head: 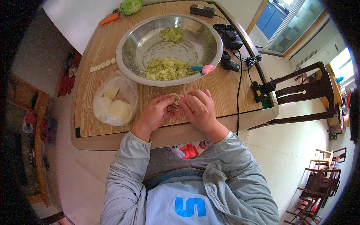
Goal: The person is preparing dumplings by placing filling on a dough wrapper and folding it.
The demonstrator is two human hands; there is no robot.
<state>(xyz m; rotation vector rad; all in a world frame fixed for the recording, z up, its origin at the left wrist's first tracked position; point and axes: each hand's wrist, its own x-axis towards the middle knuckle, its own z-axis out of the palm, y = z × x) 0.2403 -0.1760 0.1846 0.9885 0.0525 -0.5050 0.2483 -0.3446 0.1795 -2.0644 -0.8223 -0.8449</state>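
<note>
Between my two hands, above the near edge of the table, is a small folded dough wrapper point(175, 97). My left hand point(157, 110) holds it with thumb and fingers, and the fingertips of my right hand point(199, 109) pinch its right side. Whether filling lies inside is hidden. Just beyond stands a wide steel basin point(135, 42) with chopped green-and-white filling point(167, 69) and a pile of larger green pieces point(172, 34). A utensil with a blue-and-pink handle point(203, 68) leans on its near right rim. Left of my hands, a clear plastic bag point(98, 97) contains round dough wrappers point(120, 110).
A row of several small pale dough pieces point(102, 65) lies left of the basin on the wooden table point(87, 112). A carrot point(109, 18) and a cabbage point(131, 6) lie at the back. Black adapters point(232, 39) and cables line the right side, beside a dark chair point(306, 95).
</note>
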